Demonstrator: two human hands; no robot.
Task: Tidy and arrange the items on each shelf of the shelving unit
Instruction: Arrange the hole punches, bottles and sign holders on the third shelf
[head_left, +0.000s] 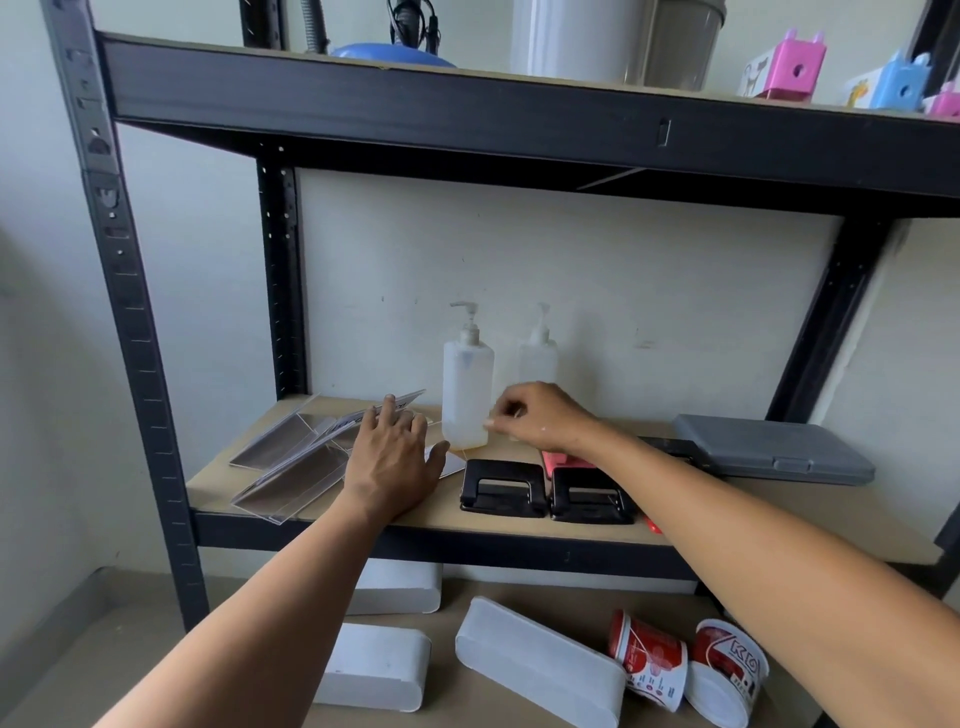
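Note:
On the middle shelf (789, 525), my left hand (395, 452) lies flat with spread fingers on a loose pile of clear acrylic sign holders (291, 447) at the left. My right hand (540, 415) has curled fingers, and its fingertips are pinched together against the side of a translucent pump bottle (467, 395). I cannot tell whether they hold anything. A second pump bottle (537, 353) stands behind, near the wall. Two black hole punches (501, 491) (592, 499) sit side by side at the front edge, and a pink item (563, 460) is partly hidden under my right wrist.
A grey plastic case (774, 449) lies at the right of the middle shelf. Below are three white boxes (540, 660) and two tipped red-and-white cups (652, 660). The top shelf holds a blue lamp base (389, 54), a white cylinder (576, 36), and pink (795, 67) and blue (901, 80) sharpeners.

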